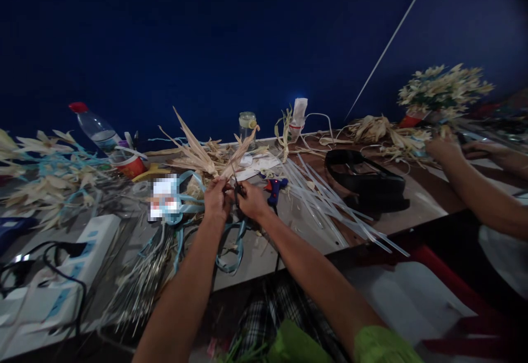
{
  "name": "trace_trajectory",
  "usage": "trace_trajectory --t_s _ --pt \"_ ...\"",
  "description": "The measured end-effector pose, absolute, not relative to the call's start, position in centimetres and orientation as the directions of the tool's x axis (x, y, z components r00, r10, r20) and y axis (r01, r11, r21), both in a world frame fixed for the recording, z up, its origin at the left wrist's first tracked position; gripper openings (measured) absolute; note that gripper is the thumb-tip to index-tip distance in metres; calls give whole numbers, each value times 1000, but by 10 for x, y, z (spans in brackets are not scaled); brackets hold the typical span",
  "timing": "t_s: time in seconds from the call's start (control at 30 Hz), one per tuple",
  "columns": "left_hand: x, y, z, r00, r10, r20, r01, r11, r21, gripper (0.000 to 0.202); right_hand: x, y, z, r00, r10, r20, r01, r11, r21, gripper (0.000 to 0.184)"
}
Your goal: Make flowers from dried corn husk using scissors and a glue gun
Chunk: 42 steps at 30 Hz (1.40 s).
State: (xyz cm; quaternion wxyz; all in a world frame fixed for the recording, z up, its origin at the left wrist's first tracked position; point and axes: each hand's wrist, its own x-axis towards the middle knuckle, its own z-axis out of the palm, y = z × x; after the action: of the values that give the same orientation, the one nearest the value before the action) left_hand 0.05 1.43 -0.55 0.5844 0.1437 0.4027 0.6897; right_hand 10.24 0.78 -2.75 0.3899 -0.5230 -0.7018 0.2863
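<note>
Taking the blue-and-red hot-glue gun (pixel 273 188) on the worktable (pixel 284 242) as the landmark, the dried corn husk piece (pixel 244 147) stands off beyond it and to its left; its long axis slants up and away from the hands, the broad tip leaning right and the base low between them; the left hand (pixel 217 199), farther left of the gun, is the nearer to that base, its fingers drawn narrow in a pinch on it; the right hand (pixel 253 201), just left of the gun, is closed round the dark handles of the scissors (pixel 238 189), whose blades point up and slightly left, crossing the husk's base in this view; whether they touch it or stand parted, I cannot tell; more loose husks (pixel 198 151) lie beyond and left of the gun, with a glass jar (pixel 247 124) behind it; clear glue sticks (pixel 325 201) fan out to its right; light-blue ribbon (pixel 231 267) loops on its near left side; far to its right is a co-worker's hand (pixel 445 146), near a pot of husk flowers (pixel 445 91).
</note>
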Motion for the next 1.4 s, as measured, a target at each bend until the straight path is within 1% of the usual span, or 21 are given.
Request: trace_trajectory --t_s 0.17,0.43,0.67,0.9,1.03,1.13,1.27,1.33,1.4 --pt "1 14 -4 -281 917 -283 -693 10 721 18 102 6 -25 -136 958 252 524 285 -803 22" --pt "0 14 -3 -280 919 -277 -696 5 718 20 103 5 -23 -135 952 274 534 302 -790 24" --pt "-6 17 -2 -327 901 -284 -679 -15 734 16 105 3 -18 -158 952 260 538 304 -786 24" --pt "-21 28 -11 -386 904 -184 -715 -167 679 27 105 3 -20 -263 934 241 536 349 -769 24" --pt "-29 31 -15 -366 923 -120 -732 -206 649 31 106 2 -19 -341 913 223 543 385 -746 23" --pt "-31 33 -16 -436 892 -115 -680 -243 691 35 108 0 -18 -382 901 205 577 406 -708 23" --pt "-30 39 -17 -586 799 -135 -586 -303 751 33 110 -3 -16 -379 916 132 581 346 -737 23" --pt "-29 41 -17 -606 787 -114 -561 -321 763 31 110 -4 -15 -383 917 114 570 331 -752 22" --pt "-30 41 -16 -604 791 -95 -556 -333 762 30 110 -3 -15 -393 912 120 574 345 -743 22"
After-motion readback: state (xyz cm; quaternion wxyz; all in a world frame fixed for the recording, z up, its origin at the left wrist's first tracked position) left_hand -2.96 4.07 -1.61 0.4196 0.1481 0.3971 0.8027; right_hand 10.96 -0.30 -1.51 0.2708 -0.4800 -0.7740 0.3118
